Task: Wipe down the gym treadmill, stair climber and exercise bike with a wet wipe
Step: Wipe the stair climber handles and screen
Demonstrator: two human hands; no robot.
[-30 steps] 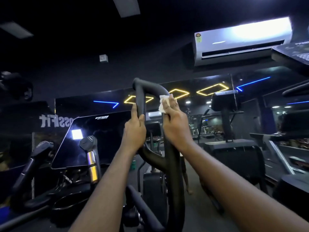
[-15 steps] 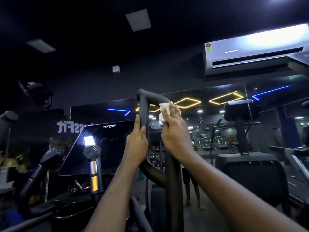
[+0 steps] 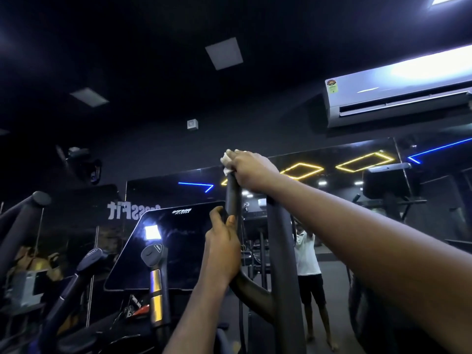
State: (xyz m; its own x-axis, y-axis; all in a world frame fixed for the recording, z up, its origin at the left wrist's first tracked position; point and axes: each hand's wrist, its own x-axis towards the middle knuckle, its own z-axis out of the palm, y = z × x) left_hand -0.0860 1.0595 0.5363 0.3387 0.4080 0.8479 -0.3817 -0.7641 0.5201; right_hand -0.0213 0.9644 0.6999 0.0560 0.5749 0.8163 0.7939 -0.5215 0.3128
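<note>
Your right hand (image 3: 251,172) has climbed to the top bend of the handle (image 3: 282,264), with its fingers curled over the wet wipe (image 3: 226,157) pressed there. Your left hand (image 3: 222,249) grips the handle's left bar lower down. The handle stands nearly upright. Mirrored "CrossFit" lettering (image 3: 132,210) shows behind, and the console (image 3: 178,251) logo perhaps reads "FITNESS".

White lettering (image 3: 132,213) on the mirror panel (image 3: 163,192) at the left reads "CrossFit" back to front, its first letters dim. Console screen (image 3: 178,251), top edge: a stylised brand mark too small to make out, with "FITNESS" in small capitals beneath. The rating sticker (image 3: 332,85) on the wall air conditioner (image 3: 398,98) and a dark tag (image 3: 134,306) under the console carry print too small to read.
</note>
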